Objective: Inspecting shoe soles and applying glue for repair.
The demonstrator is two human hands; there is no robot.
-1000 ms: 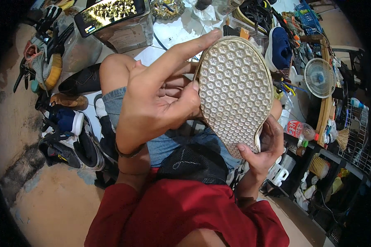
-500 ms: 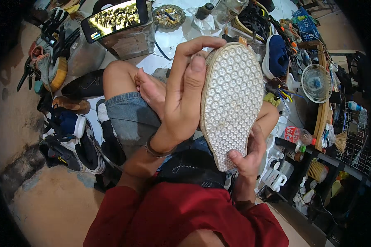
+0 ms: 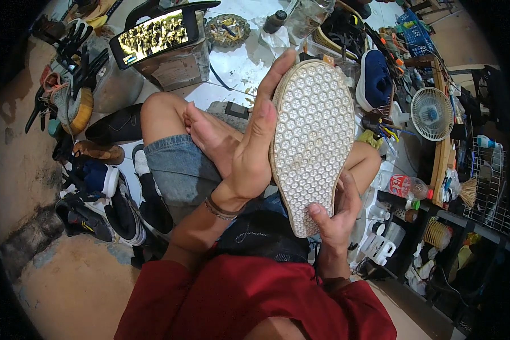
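Note:
In front of me a shoe [image 3: 316,130] is held up, its off-white sole with a honeycomb tread turned toward me and its wide end at the top. The upper is hidden behind the sole. My left hand [image 3: 252,150] lies along the left edge, thumb raised against the rim and forefinger stretched up toward the wide end; its other fingertips are out of sight. At the narrow lower end, my right hand [image 3: 341,221] grips the shoe, thumb on the tread and fingers round the right edge.
A phone [image 3: 153,37] playing a video leans on a box [image 3: 178,67] beyond my knee. Shoes [image 3: 110,207] crowd the left side. At the right are a blue shoe [image 3: 374,79], a small fan [image 3: 432,114], a plastic bottle [image 3: 408,186] and a dark shelf [image 3: 453,226].
The shoe has shifted slightly left. My left hand's forefinger, bent over the top edge before, is now straighter along the side. The right hand keeps its grip on the narrow end.

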